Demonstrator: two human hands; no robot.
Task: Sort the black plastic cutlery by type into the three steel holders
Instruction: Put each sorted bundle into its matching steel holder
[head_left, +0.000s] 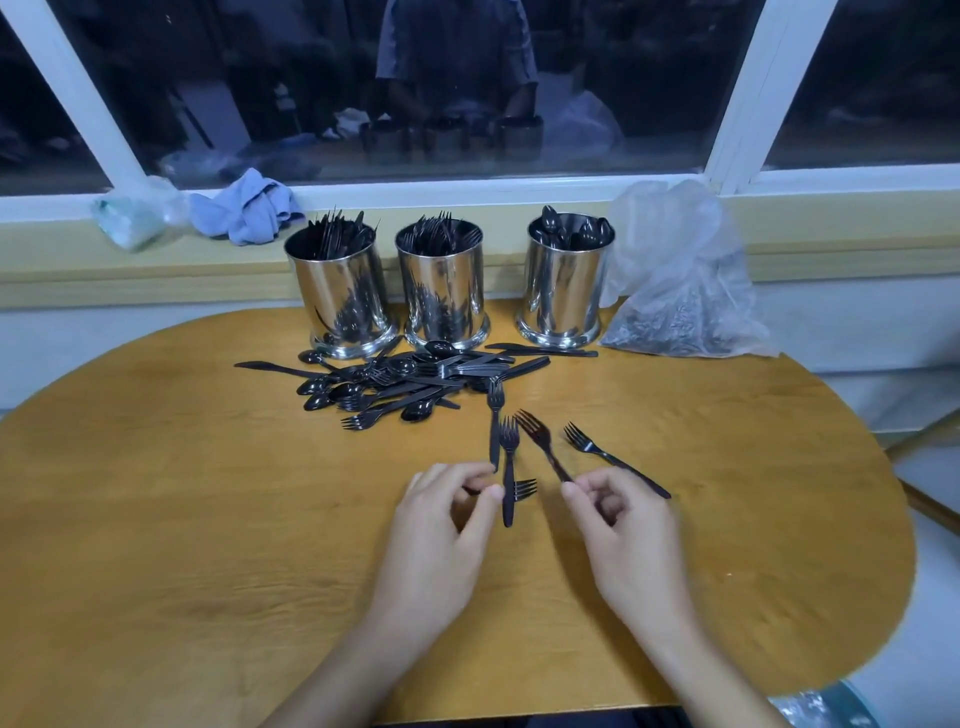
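Pinching fork handles, the left hand (441, 525) and right hand (623, 530) work near four loose forks (509, 467). Farther off, a mixed cutlery pile (410, 379) lies before three steel holders (442, 283) of knives, forks and spoons. A plastic bag (685, 280) slumps right; a blue cloth (249, 210) sits on the sill. The yellow wooden bench (208, 519) faces a dark window (415, 78).

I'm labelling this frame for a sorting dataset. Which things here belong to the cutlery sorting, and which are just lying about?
Job: three steel holders; mixed cutlery pile; pulled-out forks; left hand, pinching one fork; right hand, pinching another.

Lying about: blue cloth; small bag on the sill; clear plastic bag.
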